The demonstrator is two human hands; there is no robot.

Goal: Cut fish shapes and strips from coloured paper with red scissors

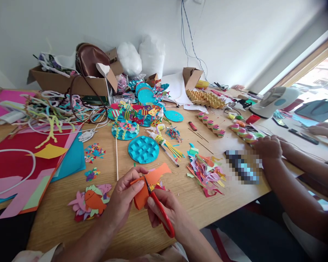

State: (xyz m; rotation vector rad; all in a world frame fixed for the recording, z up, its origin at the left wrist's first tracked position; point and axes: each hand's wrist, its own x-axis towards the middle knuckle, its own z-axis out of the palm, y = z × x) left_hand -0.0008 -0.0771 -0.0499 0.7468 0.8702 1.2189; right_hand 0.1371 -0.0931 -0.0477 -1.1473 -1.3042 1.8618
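My left hand pinches a folded piece of orange paper between thumb and fingers. In my right hand is a pair of red-handled scissors, its blades up against the orange paper's edge. Just beyond the hands lies a larger orange paper scrap over yellow bits. Paper fish cutouts are piled left of my left hand. A blue paper disc covered in raised curved strips lies ahead of both hands.
Paper scraps lie heaped to the right. Coloured sheets and pipe cleaners cover the left side. A glue bottle and a pen lie mid-table. Another person's hand rests at the right, near an egg-carton strip.
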